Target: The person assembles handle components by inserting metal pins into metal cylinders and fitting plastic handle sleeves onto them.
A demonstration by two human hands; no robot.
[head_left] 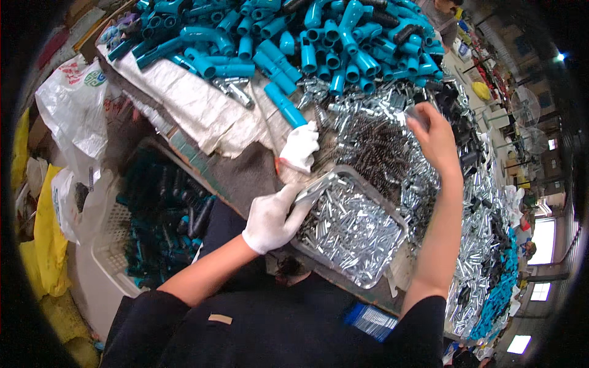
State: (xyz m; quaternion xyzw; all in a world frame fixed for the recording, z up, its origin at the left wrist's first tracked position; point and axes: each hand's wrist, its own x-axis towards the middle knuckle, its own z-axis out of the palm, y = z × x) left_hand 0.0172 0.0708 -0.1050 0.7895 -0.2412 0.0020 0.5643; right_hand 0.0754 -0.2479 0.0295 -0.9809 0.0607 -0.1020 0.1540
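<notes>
Your left hand (272,219), in a white cotton glove, closes on the near-left rim of the shallow grey metal tray (392,214), thumb over the edge. The tray lies at the near edge of the table, at about 4 o'clock from this hand, and it is full of small shiny metal tubes (353,227). With so many steel pieces it is probably heavy, and the thin rim may be slippery and may tilt, so I think a grip near the corner, with fingers under the bottom, is safer than the edge only.

Your bare right hand (437,138) is at 1 o'clock from the tray, over the heap of dark metal springs (374,147). Its fingers pinch narrowly on something small; I cannot tell what it is.

A second white glove (299,147) lies at 12 o'clock from your left hand, on the beige woven cloth (196,104). Further at 12 o'clock lie many teal plastic pipe fittings (319,43). At 9 o'clock, below the table, a pale plastic basket (107,245) holds more dark parts.
</notes>
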